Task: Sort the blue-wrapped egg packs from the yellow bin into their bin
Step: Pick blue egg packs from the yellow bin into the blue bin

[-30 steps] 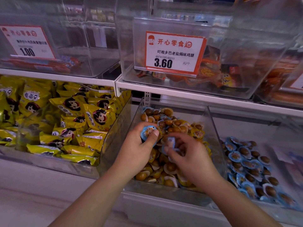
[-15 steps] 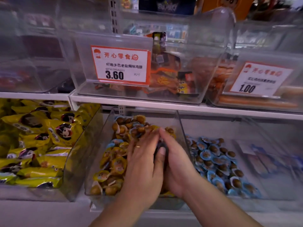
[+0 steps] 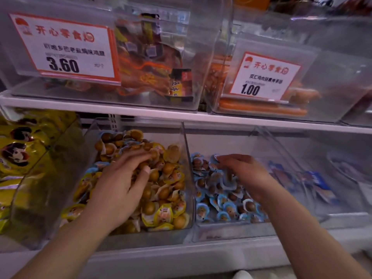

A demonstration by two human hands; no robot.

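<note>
The left hand (image 3: pixel 120 184) lies flat on the yellow bin's (image 3: pixel 188 150) heap; the right hand (image 3: pixel 244 172) hangs loosely curled over the blue packs (image 3: pixel 223 208), its hold unclear. They look light and slippery; pinch the rim.

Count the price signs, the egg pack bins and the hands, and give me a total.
Price signs: 2, the 3.60 sign and the 1.00 sign
Egg-pack bins: 2, the yellow bin and the blue bin
Hands: 2, the left hand and the right hand
Total: 6

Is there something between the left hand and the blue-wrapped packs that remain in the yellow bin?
Nothing solid blocks them. The left hand lies on the pile in the yellow bin, and a blue-wrapped pack shows just left of it, partly tucked among yellow-wrapped packs. The right hand is over the blue bin.
</note>
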